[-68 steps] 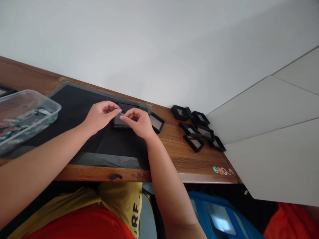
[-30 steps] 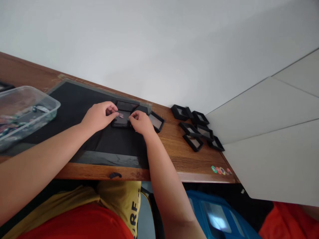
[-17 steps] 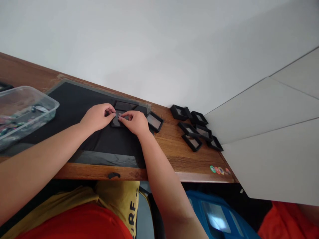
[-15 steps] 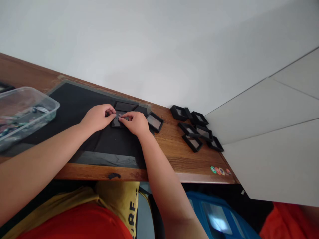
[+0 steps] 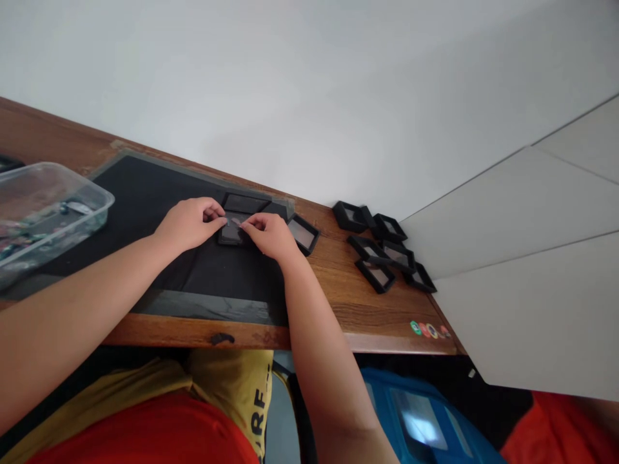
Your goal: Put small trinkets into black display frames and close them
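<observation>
A dark hinged display frame point(image 5: 231, 237) lies open on the black mat, its other half point(image 5: 245, 203) folded out behind it. Small pale pinkish and bluish pieces point(image 5: 236, 222) rest on its see-through middle. My left hand point(image 5: 189, 221) is at the frame's left side, thumb and forefinger pinched near a tiny bluish bit; what they hold is too small to name. My right hand point(image 5: 269, 233) is over the right side, thumb and forefinger together beside the pinkish piece; anything between them is hidden.
A clear plastic tub point(image 5: 62, 225) of small mixed pieces stands on the left. One black frame point(image 5: 304, 233) lies right of my hands, and several more point(image 5: 377, 274) are grouped farther right by a white panel point(image 5: 532, 290). Round stickers point(image 5: 424, 329) mark the table's front edge.
My right hand has drawn slightly right, off the pinkish piece, uncovering more of the frame's middle. My left hand stays nearly in place. The view has shifted slightly.
</observation>
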`<state>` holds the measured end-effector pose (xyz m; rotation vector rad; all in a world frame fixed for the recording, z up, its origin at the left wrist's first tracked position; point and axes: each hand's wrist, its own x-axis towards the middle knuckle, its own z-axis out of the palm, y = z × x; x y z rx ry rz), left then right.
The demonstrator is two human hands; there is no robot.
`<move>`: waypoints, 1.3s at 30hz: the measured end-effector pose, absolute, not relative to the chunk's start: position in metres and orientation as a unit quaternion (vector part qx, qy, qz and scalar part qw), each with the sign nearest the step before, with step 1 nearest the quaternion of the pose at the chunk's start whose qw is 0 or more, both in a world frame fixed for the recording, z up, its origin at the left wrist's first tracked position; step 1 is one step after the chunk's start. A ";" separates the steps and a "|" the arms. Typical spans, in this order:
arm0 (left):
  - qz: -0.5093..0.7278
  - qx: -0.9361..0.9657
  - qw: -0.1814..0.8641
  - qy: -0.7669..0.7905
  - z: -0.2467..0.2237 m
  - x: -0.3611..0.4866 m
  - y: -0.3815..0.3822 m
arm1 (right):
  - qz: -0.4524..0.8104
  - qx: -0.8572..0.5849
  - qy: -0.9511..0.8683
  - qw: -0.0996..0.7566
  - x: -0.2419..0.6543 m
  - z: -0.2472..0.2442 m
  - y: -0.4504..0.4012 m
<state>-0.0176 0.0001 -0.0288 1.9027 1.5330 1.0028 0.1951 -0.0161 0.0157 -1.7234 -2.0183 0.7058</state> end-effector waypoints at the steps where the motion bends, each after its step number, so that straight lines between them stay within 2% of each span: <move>1: 0.368 0.699 0.246 0.561 -0.029 -0.018 0.000 | 0.259 -0.615 -0.718 0.200 0.196 0.015 -0.015; 12: 0.362 0.699 0.256 0.561 -0.026 -0.018 0.000 | 0.299 -0.620 -0.689 0.227 0.198 0.010 -0.008; 30: 0.332 0.693 0.262 0.584 -0.008 -0.018 -0.012 | 0.241 -0.620 -0.722 0.189 0.195 0.014 -0.011; 39: 0.347 0.690 0.262 0.579 -0.008 -0.017 -0.013 | 0.276 -0.583 -0.738 0.195 0.197 0.011 -0.012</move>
